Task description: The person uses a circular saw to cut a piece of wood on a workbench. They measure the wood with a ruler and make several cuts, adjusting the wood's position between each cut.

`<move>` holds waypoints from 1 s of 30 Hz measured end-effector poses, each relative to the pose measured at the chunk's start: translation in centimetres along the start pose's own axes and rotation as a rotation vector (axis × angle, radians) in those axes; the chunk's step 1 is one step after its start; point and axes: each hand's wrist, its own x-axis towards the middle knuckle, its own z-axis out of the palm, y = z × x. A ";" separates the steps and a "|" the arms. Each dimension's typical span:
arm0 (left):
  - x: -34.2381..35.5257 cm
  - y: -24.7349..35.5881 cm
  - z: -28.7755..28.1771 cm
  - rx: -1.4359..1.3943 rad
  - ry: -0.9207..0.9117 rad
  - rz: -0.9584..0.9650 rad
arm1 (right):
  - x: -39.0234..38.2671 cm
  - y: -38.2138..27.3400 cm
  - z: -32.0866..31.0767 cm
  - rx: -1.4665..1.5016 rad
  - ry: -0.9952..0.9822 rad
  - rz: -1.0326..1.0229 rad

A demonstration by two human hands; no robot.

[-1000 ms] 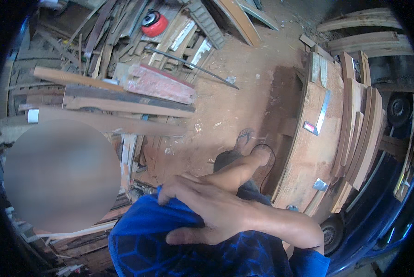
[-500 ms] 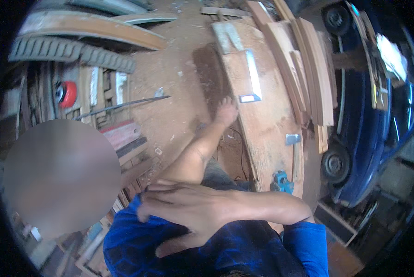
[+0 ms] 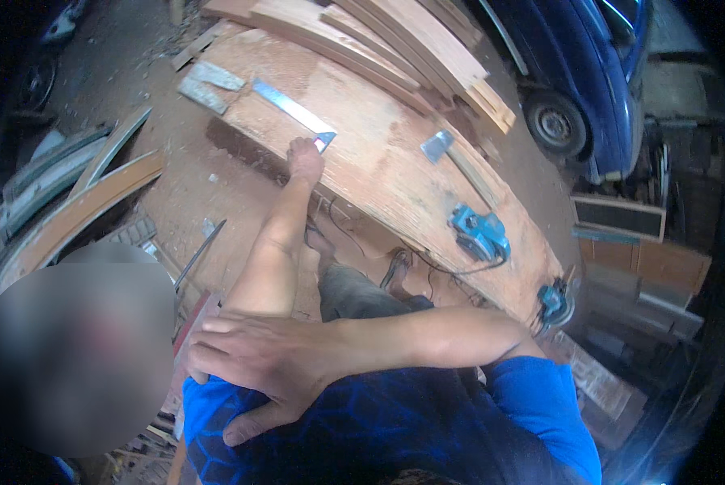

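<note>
A try square point(image 3: 294, 111) with a silver blade lies on a long wooden plank point(image 3: 378, 182). My left arm reaches out to it, and the fingers of my left hand point(image 3: 304, 158) are curled at the near end of its stock, at the plank's edge. Folded across my chest, my right arm brings my right hand point(image 3: 257, 352) onto my left shoulder, thumb apart and fingers lying on the blue sleeve. Nothing shows in that hand. Farther right on the plank are a hatchet point(image 3: 437, 147) with a wooden handle and a teal electric planer point(image 3: 479, 233).
A teal circular saw point(image 3: 554, 301) sits at the plank's right end. Stacked boards point(image 3: 395, 48) lie along its far side, and a notched wood piece point(image 3: 210, 85) at its left end. A dark blue car point(image 3: 576, 89) stands beyond. Curved panels point(image 3: 79, 210) lie at left; a cord hangs near my legs.
My view has swung to the right, bringing the circular saw into sight. My left hand has moved against the try square's stock. My right hand stays on my shoulder, its fingers more bent.
</note>
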 end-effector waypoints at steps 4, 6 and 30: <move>-3.1 5.5 -2.4 -0.259 -0.242 -0.177 | -3.7 -2.6 -2.2 0.070 -0.162 0.145; -4.8 7.2 -0.9 -0.294 -0.311 -0.213 | -4.2 -2.9 -0.4 0.085 -0.053 -0.101; -32.3 47.0 10.5 -0.327 -0.102 0.005 | -47.9 -24.2 -0.8 0.377 -0.279 -0.491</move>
